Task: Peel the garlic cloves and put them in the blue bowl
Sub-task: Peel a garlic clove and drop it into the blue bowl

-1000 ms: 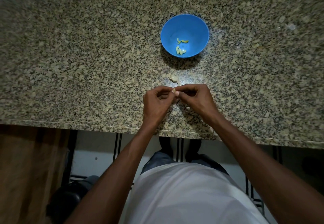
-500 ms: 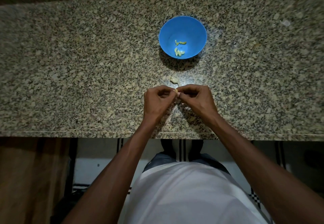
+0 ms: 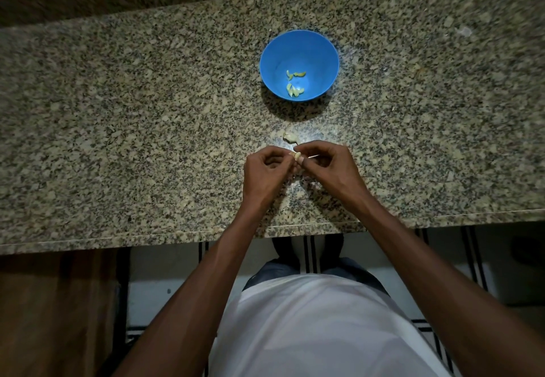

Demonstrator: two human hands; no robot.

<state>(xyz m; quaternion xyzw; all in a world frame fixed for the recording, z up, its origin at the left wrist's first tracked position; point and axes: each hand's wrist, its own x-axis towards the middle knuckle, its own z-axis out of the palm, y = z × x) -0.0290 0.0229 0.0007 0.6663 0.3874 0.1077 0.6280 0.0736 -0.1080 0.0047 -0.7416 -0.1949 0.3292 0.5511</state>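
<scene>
both hands meet at the centre of the frame, just above the counter's [image 3: 118,140] near edge. the left hand [image 3: 265,174] has its fingers curled, pinching a garlic clove [image 3: 297,156] at the fingertips, and the right hand [image 3: 330,167] pinches the same clove from the other side, a thin sliver of skin sticking out to the right. so peeling is the step in hand. the blue bowl [image 3: 324,52] waits above them, upper centre, with a few peeled cloves [image 3: 295,88] at its bottom. a scrap of garlic [image 3: 290,138] lies just beyond the fingers; skin or clove, can't tell. next, probably: strip the skin clean, then reach forward to the bowl.
</scene>
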